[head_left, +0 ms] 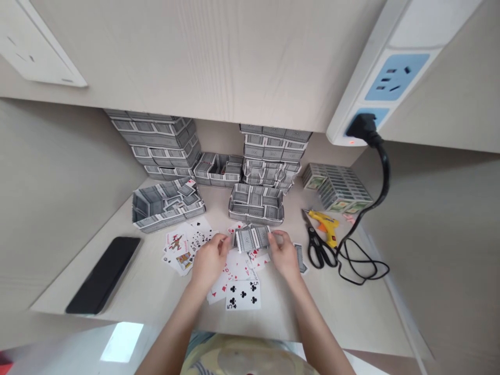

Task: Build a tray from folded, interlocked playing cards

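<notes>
Between my two hands is a small folded piece made of grey-backed playing cards [252, 238], held above the loose cards. My left hand [211, 260] pinches its left end with closed fingers. The fingers of my right hand [284, 255] close on its right end. Face-up cards, among them a five of clubs [242, 295], lie below and between the hands. More face-up cards [187, 245] spread to the left. Just behind the held piece stands an open box built of cards [255, 204]; another card box [167, 204], with small folded pieces inside, stands at the left.
Stacked card boxes [273, 151] rise at the back, with another stack [160, 140] at left. Black scissors [320, 250], a yellow glue gun [325, 226] and its black cable lie at right, near packed card decks [339, 187]. A black phone [103, 275] lies left. A power strip [390, 78] hangs above.
</notes>
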Action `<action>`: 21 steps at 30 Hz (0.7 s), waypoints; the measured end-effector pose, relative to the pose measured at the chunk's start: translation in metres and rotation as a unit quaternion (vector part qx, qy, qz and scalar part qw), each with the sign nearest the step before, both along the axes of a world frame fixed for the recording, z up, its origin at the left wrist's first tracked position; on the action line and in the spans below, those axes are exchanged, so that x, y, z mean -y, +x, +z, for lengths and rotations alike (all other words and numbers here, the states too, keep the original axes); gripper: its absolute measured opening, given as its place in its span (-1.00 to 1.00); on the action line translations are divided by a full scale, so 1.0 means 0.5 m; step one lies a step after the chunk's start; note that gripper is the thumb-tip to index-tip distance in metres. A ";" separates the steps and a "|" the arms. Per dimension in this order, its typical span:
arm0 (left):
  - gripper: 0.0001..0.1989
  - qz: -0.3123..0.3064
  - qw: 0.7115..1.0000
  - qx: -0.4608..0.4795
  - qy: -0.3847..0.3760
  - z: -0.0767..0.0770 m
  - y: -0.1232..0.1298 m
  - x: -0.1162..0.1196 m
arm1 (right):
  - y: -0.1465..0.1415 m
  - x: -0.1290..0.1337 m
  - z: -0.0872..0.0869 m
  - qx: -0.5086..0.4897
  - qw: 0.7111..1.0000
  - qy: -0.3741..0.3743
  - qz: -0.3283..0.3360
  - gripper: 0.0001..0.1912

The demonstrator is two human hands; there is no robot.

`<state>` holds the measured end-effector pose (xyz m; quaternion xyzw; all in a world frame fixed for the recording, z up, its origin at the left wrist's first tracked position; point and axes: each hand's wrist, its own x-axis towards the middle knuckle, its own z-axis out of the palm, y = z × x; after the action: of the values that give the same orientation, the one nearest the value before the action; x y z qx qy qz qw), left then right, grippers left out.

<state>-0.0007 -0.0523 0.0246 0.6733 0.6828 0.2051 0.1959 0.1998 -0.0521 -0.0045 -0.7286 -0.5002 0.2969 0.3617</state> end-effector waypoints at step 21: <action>-0.37 -0.106 0.991 -0.072 -0.024 -0.030 -0.052 0.006 | -0.032 0.010 0.068 0.195 0.918 0.092 0.334 -0.32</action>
<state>-0.0266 -0.0552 0.0099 0.7502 0.6244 0.1181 0.1828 0.1838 -0.0572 0.0292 -0.5260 -0.8002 0.2051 0.2022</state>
